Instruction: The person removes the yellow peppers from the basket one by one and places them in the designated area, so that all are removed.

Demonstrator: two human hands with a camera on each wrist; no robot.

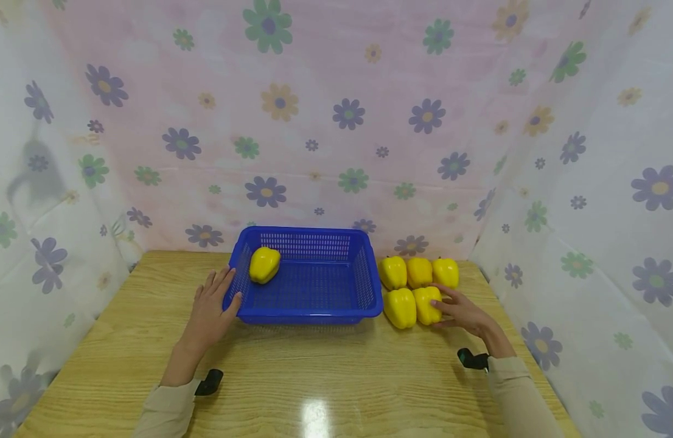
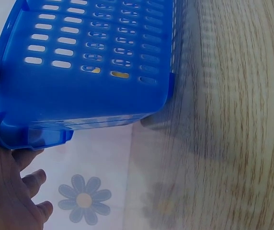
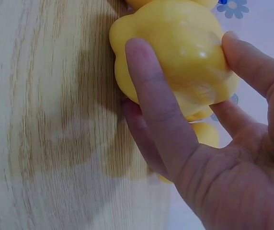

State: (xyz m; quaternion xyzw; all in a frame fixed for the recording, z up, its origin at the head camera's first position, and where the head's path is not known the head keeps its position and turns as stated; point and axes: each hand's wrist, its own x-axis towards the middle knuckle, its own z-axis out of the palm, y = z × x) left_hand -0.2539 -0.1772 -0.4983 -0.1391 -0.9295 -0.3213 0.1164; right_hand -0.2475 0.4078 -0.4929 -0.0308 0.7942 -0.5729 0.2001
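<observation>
In the head view, my right hand (image 1: 465, 313) is at the right-hand yellow bell pepper (image 1: 426, 305) of the front row. The right wrist view shows my thumb and fingers around this bell pepper (image 3: 175, 52), fingertips against its sides. My left hand (image 1: 212, 307) rests at the left rim of a blue plastic basket (image 1: 311, 314), its fingers fairly straight. From the left wrist, the hand (image 2: 7, 191) lies along the basket's end (image 2: 84, 96), beside its handle lip. Inside the basket, at the left, lies one yellow bell pepper (image 1: 265, 265).
Right of the basket, another bell pepper (image 1: 400, 308) sits beside the held one, with a row of 3 bell peppers (image 1: 419, 272) behind. Everything stands on a wood-grain table (image 1: 314, 371). Flower-print cloth (image 1: 325, 121) closes off the back and both sides.
</observation>
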